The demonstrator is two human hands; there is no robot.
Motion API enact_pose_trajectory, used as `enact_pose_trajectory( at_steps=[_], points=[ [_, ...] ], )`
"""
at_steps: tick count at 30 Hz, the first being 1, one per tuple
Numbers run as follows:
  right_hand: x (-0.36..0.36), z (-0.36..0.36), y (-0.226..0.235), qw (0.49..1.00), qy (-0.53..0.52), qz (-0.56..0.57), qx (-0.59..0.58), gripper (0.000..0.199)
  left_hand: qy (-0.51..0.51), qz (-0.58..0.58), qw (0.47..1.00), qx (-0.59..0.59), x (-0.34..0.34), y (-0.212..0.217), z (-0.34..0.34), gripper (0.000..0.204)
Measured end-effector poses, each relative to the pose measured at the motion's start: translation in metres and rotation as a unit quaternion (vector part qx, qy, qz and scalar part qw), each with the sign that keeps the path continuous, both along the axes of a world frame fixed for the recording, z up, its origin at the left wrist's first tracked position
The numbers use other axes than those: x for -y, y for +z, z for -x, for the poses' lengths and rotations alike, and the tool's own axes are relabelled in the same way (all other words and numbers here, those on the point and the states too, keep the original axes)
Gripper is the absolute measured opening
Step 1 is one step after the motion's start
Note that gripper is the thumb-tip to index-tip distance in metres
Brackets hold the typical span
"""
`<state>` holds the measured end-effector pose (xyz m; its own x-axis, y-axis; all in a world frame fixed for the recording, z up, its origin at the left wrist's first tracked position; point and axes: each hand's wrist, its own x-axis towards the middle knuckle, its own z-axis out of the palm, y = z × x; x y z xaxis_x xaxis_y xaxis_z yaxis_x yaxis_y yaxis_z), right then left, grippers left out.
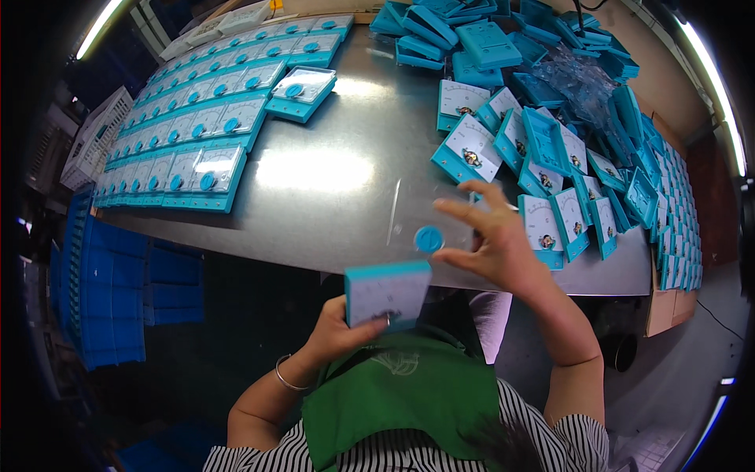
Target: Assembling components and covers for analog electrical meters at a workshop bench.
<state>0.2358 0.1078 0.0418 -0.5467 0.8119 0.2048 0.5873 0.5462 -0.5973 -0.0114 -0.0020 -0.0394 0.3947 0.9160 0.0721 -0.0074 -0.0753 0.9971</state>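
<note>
My left hand [338, 329] grips a teal panel meter [387, 293] with a white dial face, held close to my chest below the table edge. My right hand [489, 234] hovers just above and to the right of it, fingers spread, pinching a clear flat cover [425, 211] with a round teal knob [429, 238] on it. The clear cover is hard to make out against the metal table [330, 173].
Finished meters [197, 169] with knobs lie in neat rows at the table's left. A loose heap of open meters [550, 157] and teal housings [487, 39] fills the right and far side. Blue crates [110, 291] stand on the floor at left, a white basket [94, 134] behind them.
</note>
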Motion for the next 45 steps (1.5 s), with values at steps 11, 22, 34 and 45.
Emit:
enact_pose_trajectory(
  at_steps=[11,22,34,45],
  points=[
    [0.029,0.006,0.002,0.990,0.006,0.120,-0.072,0.051,-0.002,0.404,0.814,0.417,-0.016,0.023,-0.025,0.057],
    [0.028,-0.006,-0.013,0.977,0.035,0.195,-0.084,0.048,-0.021,0.424,0.795,0.434,-0.010,0.023,-0.033,0.062],
    [0.044,-0.001,-0.016,0.987,0.045,0.119,-0.096,0.051,0.012,0.310,0.921,0.234,-0.008,0.021,-0.039,0.055],
    [0.063,0.017,-0.037,0.846,-0.063,0.420,-0.321,0.019,0.060,0.491,0.696,0.520,-0.029,0.040,-0.019,0.047]
  ],
)
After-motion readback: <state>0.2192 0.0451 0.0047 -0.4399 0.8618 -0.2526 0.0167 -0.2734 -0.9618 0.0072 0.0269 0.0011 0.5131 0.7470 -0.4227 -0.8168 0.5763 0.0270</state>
